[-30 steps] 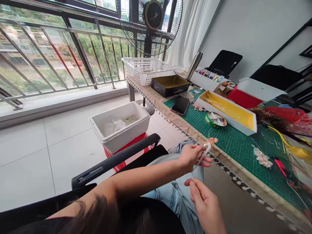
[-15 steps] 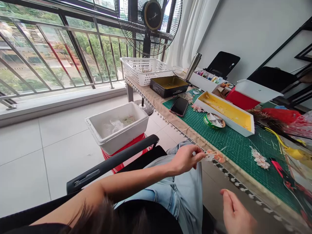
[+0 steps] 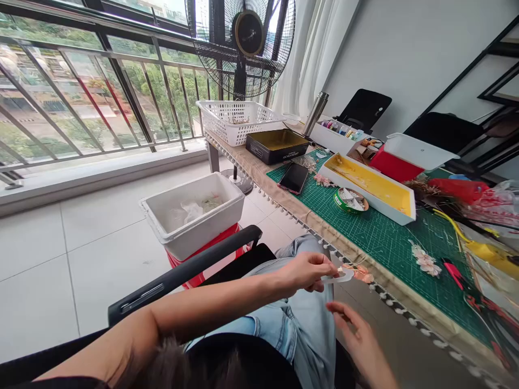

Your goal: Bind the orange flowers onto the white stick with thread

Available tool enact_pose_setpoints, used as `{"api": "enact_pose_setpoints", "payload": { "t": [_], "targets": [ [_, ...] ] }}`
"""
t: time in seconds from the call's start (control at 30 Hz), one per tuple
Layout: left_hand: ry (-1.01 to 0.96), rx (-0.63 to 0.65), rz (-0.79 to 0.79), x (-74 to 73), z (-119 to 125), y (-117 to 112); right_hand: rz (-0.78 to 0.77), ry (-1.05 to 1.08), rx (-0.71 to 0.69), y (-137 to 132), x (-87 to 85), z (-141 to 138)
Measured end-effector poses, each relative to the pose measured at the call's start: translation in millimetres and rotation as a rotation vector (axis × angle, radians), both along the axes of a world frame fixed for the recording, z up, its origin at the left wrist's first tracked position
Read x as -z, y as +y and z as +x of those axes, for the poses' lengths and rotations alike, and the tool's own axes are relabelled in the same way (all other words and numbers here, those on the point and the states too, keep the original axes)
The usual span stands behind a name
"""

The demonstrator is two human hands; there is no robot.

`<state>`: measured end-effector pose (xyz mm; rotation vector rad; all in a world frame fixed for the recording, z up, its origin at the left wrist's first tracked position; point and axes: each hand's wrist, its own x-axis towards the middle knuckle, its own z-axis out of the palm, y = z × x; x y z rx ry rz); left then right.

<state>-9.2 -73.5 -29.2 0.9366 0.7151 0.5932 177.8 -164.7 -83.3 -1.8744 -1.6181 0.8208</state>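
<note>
My left hand (image 3: pixel 308 270) is pinched shut on a small pale flower piece (image 3: pixel 352 274) with pinkish petals and a white strip, held just off the table's front edge above my lap. My right hand (image 3: pixel 360 346) hovers below it, fingers loosely curled and apart, holding nothing I can see. Both hands are over my jeans, in front of the green cutting mat (image 3: pixel 377 237).
On the mat lie a phone (image 3: pixel 293 178), a round green tin (image 3: pixel 351 200), a long yellow-lined box (image 3: pixel 367 186), a pale flower cluster (image 3: pixel 425 263) and red-handled pliers (image 3: pixel 454 270). A white basket (image 3: pixel 239 120) and black tin (image 3: pixel 277 145) stand further back. A white bin (image 3: pixel 192 213) sits on the floor left.
My right hand has come back up from the lower right toward the left hand. The left hand with the flower piece has dropped slightly; the view has shifted a little.
</note>
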Motion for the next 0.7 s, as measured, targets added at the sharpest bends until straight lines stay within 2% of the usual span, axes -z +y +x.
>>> {"api": "enact_pose_setpoints", "payload": {
  "t": [0.1,0.2,0.27,0.33,0.43,0.53,0.6,0.7],
  "targets": [
    [0.000,0.006,0.014,1.3,-0.3,-0.3,-0.047,0.442,0.049,0.3,-21.1,-16.2],
    [-0.006,0.009,0.033,1.6,-1.9,0.9,-0.030,0.927,0.280,-1.3,-40.8,-32.6],
    [-0.011,0.001,0.045,1.4,-4.0,3.6,0.047,0.992,0.432,-5.9,-45.7,-38.8],
    [-0.019,-0.010,0.057,1.2,-6.7,7.7,0.091,0.916,0.516,-13.5,-42.6,-39.0],
    [-0.036,-0.023,0.078,-0.9,-11.3,14.6,0.144,0.615,0.505,-25.2,-29.7,-29.8],
    [-0.052,-0.031,0.100,-7.3,-16.8,19.0,0.181,0.161,0.429,-31.3,-17.4,-16.8],
    [-0.041,-0.032,0.115,-12.4,-20.4,19.5,0.209,-0.145,0.328,-32.0,-10.7,-9.6],
    [0.024,0.002,0.139,-15.4,-22.7,16.8,0.331,-0.471,0.162,-29.9,0.9,-1.7]
  ]
}}
